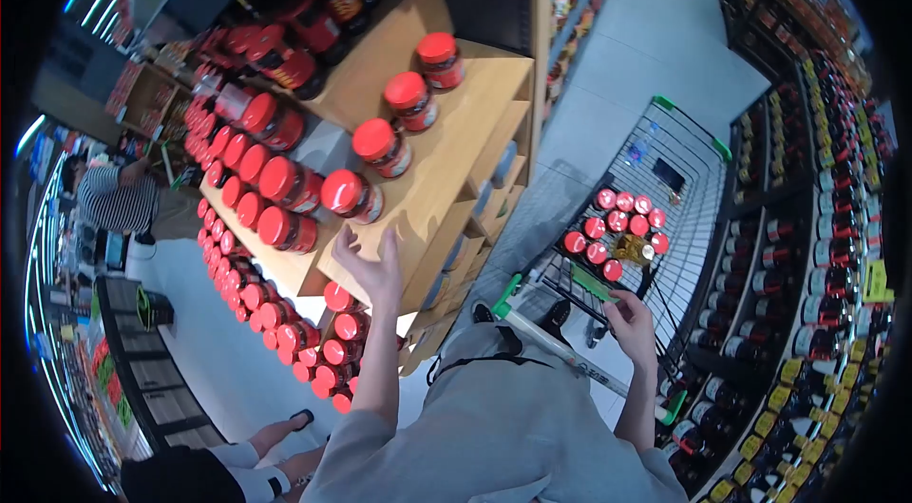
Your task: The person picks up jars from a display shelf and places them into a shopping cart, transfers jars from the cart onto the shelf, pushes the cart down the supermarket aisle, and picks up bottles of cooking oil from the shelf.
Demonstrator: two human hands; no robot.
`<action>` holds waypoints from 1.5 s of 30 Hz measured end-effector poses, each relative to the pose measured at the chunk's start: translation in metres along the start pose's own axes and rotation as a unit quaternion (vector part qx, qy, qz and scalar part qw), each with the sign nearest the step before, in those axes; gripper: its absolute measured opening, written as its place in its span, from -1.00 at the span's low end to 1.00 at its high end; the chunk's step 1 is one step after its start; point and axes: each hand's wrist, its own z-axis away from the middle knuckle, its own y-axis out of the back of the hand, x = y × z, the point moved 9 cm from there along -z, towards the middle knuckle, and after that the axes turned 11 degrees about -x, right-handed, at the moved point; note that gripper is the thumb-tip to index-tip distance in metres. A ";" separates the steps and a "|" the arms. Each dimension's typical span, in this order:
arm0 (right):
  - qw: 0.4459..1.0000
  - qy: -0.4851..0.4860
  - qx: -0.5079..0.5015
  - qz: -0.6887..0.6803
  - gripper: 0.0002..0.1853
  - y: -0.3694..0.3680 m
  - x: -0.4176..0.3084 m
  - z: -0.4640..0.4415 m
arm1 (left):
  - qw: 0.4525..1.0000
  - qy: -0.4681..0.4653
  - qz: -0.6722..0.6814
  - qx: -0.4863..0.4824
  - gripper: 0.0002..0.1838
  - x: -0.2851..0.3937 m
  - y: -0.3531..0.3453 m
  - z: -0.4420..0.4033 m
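My left hand (pixel 370 265) is raised over the near end of a wooden shelf (pixel 446 170), fingers apart and empty, just below a red-lidded jar (pixel 351 195). Further along the same board stand more such jars, one of them at the far corner (pixel 439 61). On the right, my right hand (pixel 630 321) hovers by the handle end of a shopping cart (pixel 703 208), thumb and fingers curved with a gap between them. Several red-lidded jars (pixel 617 221) and a jar with golden contents (pixel 631 247) lie in the cart, with a dark phone (pixel 669 174) beyond them.
Many red-lidded jars (pixel 275 182) crowd the display on the left. Bottle shelves (pixel 817 256) line the right side. A person in a striped top (pixel 119 197) stands at far left; another person (pixel 180 474) is at the lower left. The tiled aisle (pixel 646 47) runs ahead.
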 end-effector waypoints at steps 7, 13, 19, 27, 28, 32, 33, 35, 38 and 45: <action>0.965 -0.148 0.140 0.169 -0.55 0.062 0.068 0.028 | 0.816 -0.105 0.159 -0.546 -0.75 0.110 -0.139 0.150; 0.949 -0.206 0.110 0.211 -0.52 0.082 0.132 0.019 | 0.753 -0.190 -0.002 -0.629 -0.76 0.132 -0.197 0.228; 0.939 -0.234 0.037 0.248 -0.51 0.098 0.227 -0.040 | 0.804 -0.089 -0.091 -0.581 -0.70 0.123 -0.205 0.223; 0.907 -0.289 0.132 0.278 -0.47 0.186 0.332 -0.149 | 0.811 -0.084 -0.158 -0.557 -0.80 0.130 -0.218 0.222; 0.901 -0.294 0.146 0.285 -0.44 0.192 0.344 -0.164 | 0.819 -0.109 -0.137 -0.547 -0.85 0.134 -0.218 0.221; 0.902 -0.275 0.134 0.305 -0.32 0.206 0.386 -0.219 | 0.818 -0.087 -0.141 -0.551 -0.89 0.119 -0.218 0.225; 0.903 -0.255 0.131 0.321 -0.27 0.209 0.387 -0.230 | 0.818 -0.086 -0.137 -0.552 -0.89 0.118 -0.219 0.225; 0.892 -0.208 0.130 0.380 -0.22 0.213 0.384 -0.247 | 0.813 -0.066 -0.149 -0.559 -0.91 0.110 -0.218 0.227; 0.868 -0.167 0.097 0.458 -0.32 0.208 0.388 -0.268 | 0.810 -0.060 -0.159 -0.561 -0.91 0.110 -0.223 0.227; 0.890 -0.205 0.067 0.403 -0.38 0.212 0.414 -0.290 | 0.807 -0.065 -0.169 -0.561 -0.88 0.113 -0.222 0.225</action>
